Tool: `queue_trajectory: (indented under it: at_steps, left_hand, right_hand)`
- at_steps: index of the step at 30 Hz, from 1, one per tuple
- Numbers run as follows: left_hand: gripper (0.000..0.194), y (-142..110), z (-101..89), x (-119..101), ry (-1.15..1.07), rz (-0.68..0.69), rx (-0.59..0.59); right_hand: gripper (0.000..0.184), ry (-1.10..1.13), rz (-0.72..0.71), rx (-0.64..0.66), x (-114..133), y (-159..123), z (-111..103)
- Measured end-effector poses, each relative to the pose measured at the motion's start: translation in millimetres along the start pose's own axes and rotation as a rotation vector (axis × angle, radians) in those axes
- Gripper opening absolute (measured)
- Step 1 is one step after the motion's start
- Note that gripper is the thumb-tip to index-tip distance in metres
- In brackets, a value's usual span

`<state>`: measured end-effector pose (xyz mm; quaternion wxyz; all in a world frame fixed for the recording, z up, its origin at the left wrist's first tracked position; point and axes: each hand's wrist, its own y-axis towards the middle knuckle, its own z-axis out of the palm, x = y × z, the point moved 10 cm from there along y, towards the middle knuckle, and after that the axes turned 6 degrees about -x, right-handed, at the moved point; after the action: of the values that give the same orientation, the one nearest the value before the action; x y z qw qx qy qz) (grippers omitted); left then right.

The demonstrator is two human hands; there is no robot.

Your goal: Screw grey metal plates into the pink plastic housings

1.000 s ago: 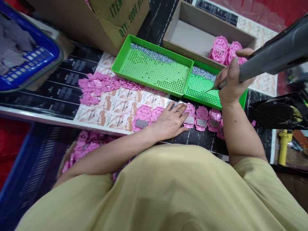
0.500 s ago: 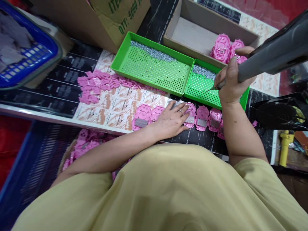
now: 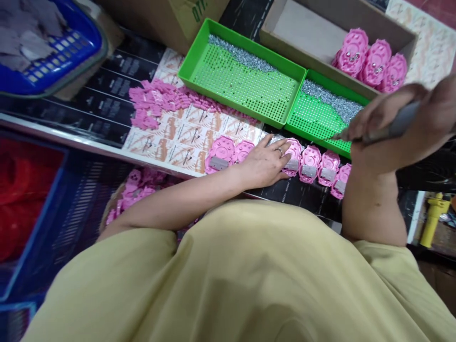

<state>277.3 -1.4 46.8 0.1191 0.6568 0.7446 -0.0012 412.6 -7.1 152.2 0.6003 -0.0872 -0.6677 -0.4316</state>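
My left hand [image 3: 265, 162] lies palm down with its fingers spread over a row of pink plastic casings [image 3: 309, 164], each with a grey plate at its lower part. Two casings show left of the hand and several right of it. My right hand [image 3: 386, 135], blurred, is closed round a grey electric screwdriver [image 3: 406, 118]. Its thin bit points left, over the front edge of the smaller green tray [image 3: 318, 119]. Small silver screws [image 3: 331, 102] are heaped along that tray's back side.
A larger green tray [image 3: 242, 92] with more screws adjoins on the left. Behind stands a cardboard box [image 3: 299, 23] with stacked pink casings [image 3: 377, 61]. Small pink pieces [image 3: 156, 97] are heaped at left, near a blue basket [image 3: 81, 47]. A yellow tool [image 3: 432, 218] lies far right.
The view has shifted, so the bench appears farther up and right. My right hand has moved right with the screwdriver, which has tilted. The left hand stays on the casings.
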Motion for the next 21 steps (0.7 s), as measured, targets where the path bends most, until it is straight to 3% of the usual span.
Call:
queue_trajectory:
  at_steps: [2,3,6,14,19,21]
  left_hand:
    - [0.047,0,0.8,0,-0.01,-0.003,0.008]
    - [0.048,0,0.7,-1,-0.018,-0.004,0.008]
    - [0.048,1,-1.1,-1,-0.036,-0.013,-0.003]
    - [0.05,2,-1.9,-2,-0.021,-0.022,-0.012]
    - [0.048,4,-1.0,-1,-0.028,-0.037,-0.009]
    - [0.048,5,-0.8,0,-0.02,-0.045,-0.006]
  right_hand:
    - [0.021,0.092,-0.137,-0.043,20,-26,3]
    - [0.016,0.116,-0.196,-0.024,25,-39,9]
    - [0.034,0.14,-0.269,0.056,25,-64,25]
    - [0.022,0.208,-0.179,0.101,19,-64,32]
    - [0.02,0.197,-0.234,0.199,17,-71,37]
    - [0.021,0.13,-0.148,0.233,8,-73,38]
